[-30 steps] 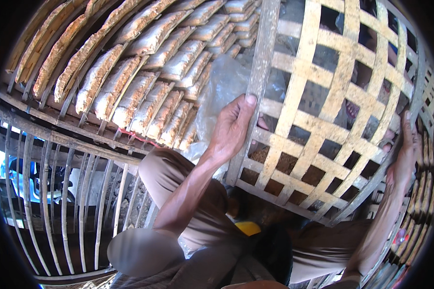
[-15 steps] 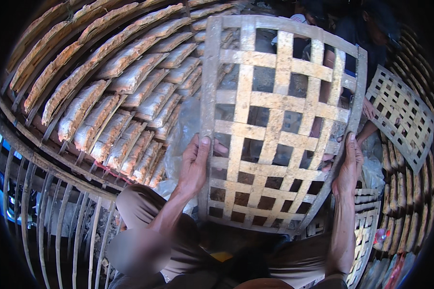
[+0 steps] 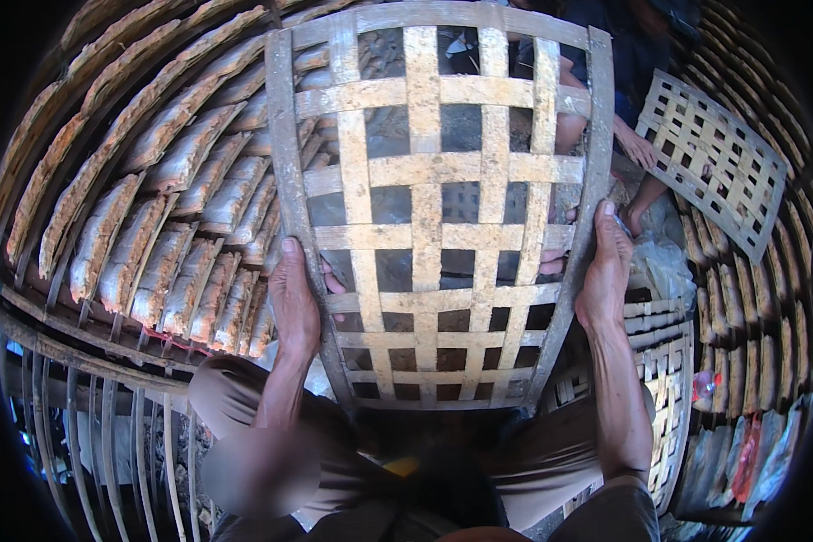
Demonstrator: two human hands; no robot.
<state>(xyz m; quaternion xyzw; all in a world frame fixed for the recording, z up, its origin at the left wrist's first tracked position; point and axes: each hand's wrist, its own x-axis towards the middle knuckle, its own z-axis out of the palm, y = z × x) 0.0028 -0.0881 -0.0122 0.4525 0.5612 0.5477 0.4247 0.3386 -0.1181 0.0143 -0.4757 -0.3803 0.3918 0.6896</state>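
Observation:
Upright in front of me stands a woven bamboo rack [image 3: 426,172], a grid of flat pale strips inside a grey wooden frame. My left hand [image 3: 296,298] grips the frame's left side, thumb on the near face and fingertips showing through the gaps. On the opposite side my right hand [image 3: 602,271] holds the frame the same way. Nothing lies on the strips. The rack's lower end is down between my legs, close to something dark.
Rows of trays with a white and orange-brown crusted filling [image 3: 126,244] rise at the left, above a slatted rail [image 3: 108,434]. Another person's hand [image 3: 637,144] touches a second woven rack [image 3: 714,163] at the right. Crumpled clear plastic [image 3: 664,271] and another rack [image 3: 667,388] lie below it.
My view has turned, so the surroundings sit further left and lower. The rack has shifted left in view and faces me more squarely. Both hands keep their hold.

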